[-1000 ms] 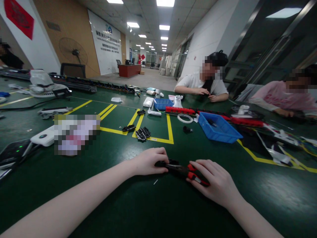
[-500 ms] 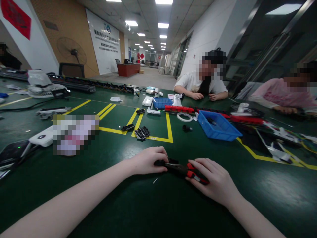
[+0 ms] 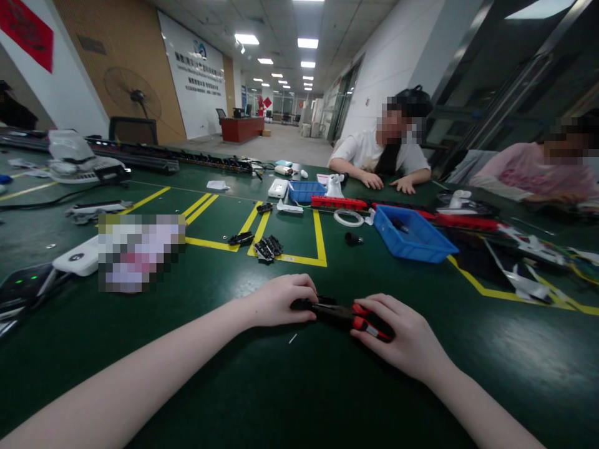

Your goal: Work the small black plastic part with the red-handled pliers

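My right hand (image 3: 407,333) is closed around the red and black handles of a pair of pliers (image 3: 344,315), whose jaws point left. Between the fingers of my left hand (image 3: 285,300) is a small black part (image 3: 303,305), partly hidden by the fingers. The pliers' jaws meet this part; how they grip it is too dark to make out. A thin white pin-like piece (image 3: 292,338) lies on the green table (image 3: 299,399) just below my left hand. Beyond the hands lie black clip-like parts (image 3: 268,248) by the yellow tape and a short black cylinder (image 3: 352,239).
A blue bin (image 3: 414,240) stands at the right, with a smaller blue bin (image 3: 306,191) farther back. A phone-like blurred object (image 3: 145,252) and a white device (image 3: 80,257) lie left. Red strips (image 3: 339,203) cross the far side, where two people sit.
The pliers' handles look slightly farther apart in my right hand. My left hand stays nearly still. Across the table, a person's hand has flattened onto the surface.
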{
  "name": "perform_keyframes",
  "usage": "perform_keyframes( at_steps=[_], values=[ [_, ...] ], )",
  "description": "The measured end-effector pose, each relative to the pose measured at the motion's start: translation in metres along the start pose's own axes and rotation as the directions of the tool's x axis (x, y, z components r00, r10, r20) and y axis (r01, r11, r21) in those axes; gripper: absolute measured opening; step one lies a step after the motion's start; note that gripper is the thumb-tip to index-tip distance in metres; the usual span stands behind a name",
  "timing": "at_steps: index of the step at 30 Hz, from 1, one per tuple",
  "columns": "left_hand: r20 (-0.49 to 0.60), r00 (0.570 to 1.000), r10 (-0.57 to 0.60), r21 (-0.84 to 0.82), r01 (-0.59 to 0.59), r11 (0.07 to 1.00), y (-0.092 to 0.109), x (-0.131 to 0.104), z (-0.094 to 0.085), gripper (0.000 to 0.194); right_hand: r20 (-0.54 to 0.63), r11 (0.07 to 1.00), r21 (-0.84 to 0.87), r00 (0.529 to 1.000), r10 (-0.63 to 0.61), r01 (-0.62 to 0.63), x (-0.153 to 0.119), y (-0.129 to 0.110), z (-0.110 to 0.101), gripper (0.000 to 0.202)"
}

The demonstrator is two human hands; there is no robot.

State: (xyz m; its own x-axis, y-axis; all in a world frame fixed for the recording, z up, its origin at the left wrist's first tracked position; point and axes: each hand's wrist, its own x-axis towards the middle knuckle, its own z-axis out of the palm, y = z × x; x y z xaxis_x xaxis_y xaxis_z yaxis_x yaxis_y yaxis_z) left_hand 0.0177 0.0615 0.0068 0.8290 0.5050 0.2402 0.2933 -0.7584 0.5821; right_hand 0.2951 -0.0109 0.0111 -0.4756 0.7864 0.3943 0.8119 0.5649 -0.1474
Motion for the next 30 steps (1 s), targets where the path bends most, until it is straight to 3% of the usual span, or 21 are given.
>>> perform_keyframes(
  at_steps=[10,25,30],
  values=[
    [-0.009,1.000,0.009,-0.007,-0.009,1.000,-0.0037,0.0000,0.0017,0.020,-0.055,0.999,-0.041,0.998,-0.037,0.034,-0.0006,0.0021,0.0005,0.032],
    [-0.022,0.999,0.030,0.021,-0.030,0.999,-0.0052,-0.0011,0.0019,0.019,-0.020,0.990,-0.094,0.994,-0.110,0.108,-0.0012,0.0039,-0.0065,0.034],
    [-0.017,0.999,0.037,0.040,-0.036,0.999,-0.0059,-0.0016,0.0013,0.019,-0.002,0.993,-0.084,0.996,-0.084,0.084,-0.0011,-0.0012,-0.0039,0.033]
  ],
)
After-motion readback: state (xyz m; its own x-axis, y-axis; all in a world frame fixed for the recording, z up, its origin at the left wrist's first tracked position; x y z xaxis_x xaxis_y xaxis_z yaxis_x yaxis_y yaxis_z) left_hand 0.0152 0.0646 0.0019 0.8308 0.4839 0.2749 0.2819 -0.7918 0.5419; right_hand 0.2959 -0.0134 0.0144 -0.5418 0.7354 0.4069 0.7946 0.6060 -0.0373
